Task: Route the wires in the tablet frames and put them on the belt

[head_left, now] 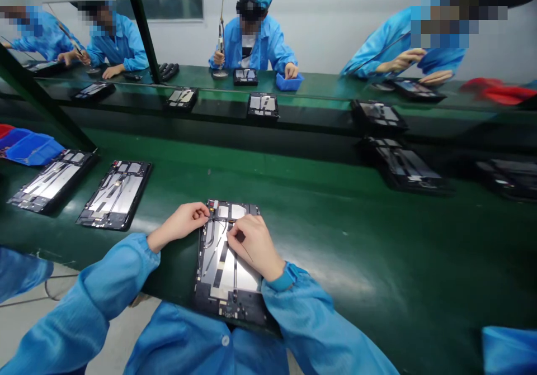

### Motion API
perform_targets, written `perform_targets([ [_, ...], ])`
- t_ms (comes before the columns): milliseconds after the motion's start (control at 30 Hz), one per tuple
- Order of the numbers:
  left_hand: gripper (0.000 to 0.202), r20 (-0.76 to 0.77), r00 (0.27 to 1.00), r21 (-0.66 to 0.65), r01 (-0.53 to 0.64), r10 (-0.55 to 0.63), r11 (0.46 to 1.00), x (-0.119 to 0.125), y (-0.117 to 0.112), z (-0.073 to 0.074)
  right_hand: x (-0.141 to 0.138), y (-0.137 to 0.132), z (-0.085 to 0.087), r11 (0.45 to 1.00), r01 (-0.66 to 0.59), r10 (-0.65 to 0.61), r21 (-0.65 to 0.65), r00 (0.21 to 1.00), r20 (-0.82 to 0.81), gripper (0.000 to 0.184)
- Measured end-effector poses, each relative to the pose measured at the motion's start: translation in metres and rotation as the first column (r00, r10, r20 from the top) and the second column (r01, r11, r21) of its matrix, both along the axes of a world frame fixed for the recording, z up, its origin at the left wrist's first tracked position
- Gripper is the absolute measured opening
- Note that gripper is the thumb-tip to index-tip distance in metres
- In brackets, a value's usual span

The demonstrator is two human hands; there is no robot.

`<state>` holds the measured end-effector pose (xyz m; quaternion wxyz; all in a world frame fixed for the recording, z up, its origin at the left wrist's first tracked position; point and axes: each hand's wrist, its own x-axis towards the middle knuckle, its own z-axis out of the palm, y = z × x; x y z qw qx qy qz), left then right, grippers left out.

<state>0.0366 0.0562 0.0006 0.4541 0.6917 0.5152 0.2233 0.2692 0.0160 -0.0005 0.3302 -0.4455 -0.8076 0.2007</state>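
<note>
Green counter (377, 241) carries the opened tablet-like device (229, 260) directly in front of us, its near end at the counter's edge. Its long axis runs away from our body, with the far end between our hands. Our left hand (187, 221) meets the far left corner from the side, fingers curled, fingertips at the rim. Our right hand (255, 243) lies over the upper right part, thumb and forefinger drawn together above the silver plate (247, 279); it is nearer the centreline than the left. We cannot tell whether either hand grips a component. A second device (114, 196) lies well apart, to our left.
</note>
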Motion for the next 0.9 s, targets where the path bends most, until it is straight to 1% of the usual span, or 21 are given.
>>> perform_targets([
  [167, 0.019, 0.057, 0.998, -0.112, 0.045, -0.039, 0.993, -0.005, 0.009, 0.000, 0.001, 0.001, -0.010, 1.000, -0.019, 0.019, 0.000, 0.997, -0.075, 0.013],
  [267, 0.020, 0.087, 0.994, -0.168, 0.077, -0.063, 0.983, -0.007, 0.012, 0.003, 0.002, 0.001, -0.013, 1.000, -0.015, 0.015, -0.007, 0.995, -0.100, 0.014],
  [367, 0.020, 0.097, 0.994, -0.208, 0.078, -0.059, 0.975, -0.007, 0.013, 0.006, 0.004, 0.000, -0.014, 1.000, -0.016, 0.015, -0.010, 0.994, -0.107, 0.014],
  [700, 0.021, 0.041, 0.998, -0.252, 0.048, -0.038, 0.967, -0.002, 0.014, 0.011, 0.005, -0.001, -0.015, 1.000, -0.025, 0.023, -0.016, 0.994, -0.110, 0.013],
  [900, 0.021, 0.121, 0.993, -0.280, 0.048, -0.014, 0.959, -0.003, 0.012, 0.010, 0.005, -0.001, -0.013, 1.000, -0.020, 0.018, -0.016, 0.992, -0.126, 0.012],
])
